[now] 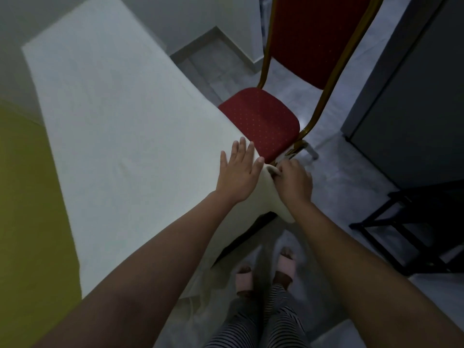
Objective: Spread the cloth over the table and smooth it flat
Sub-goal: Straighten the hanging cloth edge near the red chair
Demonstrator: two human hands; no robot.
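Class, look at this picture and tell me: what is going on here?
A person stands at the corner of a table covered by a white cloth. The left hand lies flat on the cloth near the corner, while the right hand grips the cloth's corner at the edge. Most of the cloth already lies spread; a faint crease shows mid-table. A red chair stands beside the corner.

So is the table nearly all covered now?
Nearly. The cloth already lies flat across most of the table. Right now the left hand presses it down near the corner while the right hand pinches the hanging edge. Left: tugging that corner straight and smoothing a small crease in the middle.
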